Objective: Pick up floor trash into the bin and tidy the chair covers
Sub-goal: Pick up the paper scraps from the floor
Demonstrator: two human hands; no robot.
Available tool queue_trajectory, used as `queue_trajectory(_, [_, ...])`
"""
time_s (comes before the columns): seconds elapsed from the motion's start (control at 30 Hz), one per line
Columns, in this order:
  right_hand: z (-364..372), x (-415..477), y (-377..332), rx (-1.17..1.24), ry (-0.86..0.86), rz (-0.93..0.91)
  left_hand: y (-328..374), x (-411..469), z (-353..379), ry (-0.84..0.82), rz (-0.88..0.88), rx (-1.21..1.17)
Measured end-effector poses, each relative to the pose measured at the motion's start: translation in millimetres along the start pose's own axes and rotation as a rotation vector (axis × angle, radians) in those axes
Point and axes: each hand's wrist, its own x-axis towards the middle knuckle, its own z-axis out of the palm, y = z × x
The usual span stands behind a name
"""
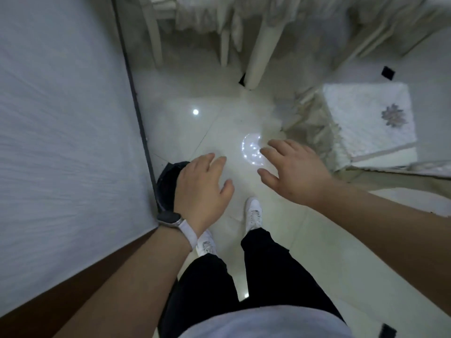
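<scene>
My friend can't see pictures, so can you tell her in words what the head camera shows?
A person looks down at their two empty hands, left hand and right hand, spread open above a shiny white tiled floor. A dark round bin sits beside the left hand, and a white quilted chair cover with a flower is on the right.

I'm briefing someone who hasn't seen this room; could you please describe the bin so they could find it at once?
Follow the dark strip along the wall on the left down to the floor. The bin sits there, partly hidden under the left hand. It is the only dark, round thing on the pale tiles.
</scene>
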Motion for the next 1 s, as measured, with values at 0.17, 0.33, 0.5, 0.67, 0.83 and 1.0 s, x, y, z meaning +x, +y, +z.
queue_trajectory(0.17, [-61,-68,6,0.039,0.091,0.209,55,-4,-39,-0.044,0.179,0.047])
queue_trajectory(0.33, [-98,-139,23,0.036,0.187,0.399,113,-5,-58,-0.089,0.367,0.114])
queue_trajectory(0.5, [-119,-216,48,0.017,0.238,0.574,174,-13,-55,-0.101,0.542,0.162])
queue_trajectory(0.67, [-124,-289,69,0.002,0.315,0.668,239,-35,-46,-0.065,0.715,0.187])
queue_trajectory(0.83, [-130,-370,91,-0.009,0.408,0.731,318,-69,-26,-0.065,0.851,0.238])
queue_trajectory(1.0, [-131,-459,120,-0.009,0.454,0.783,400,-118,1,-0.052,1.013,0.25])
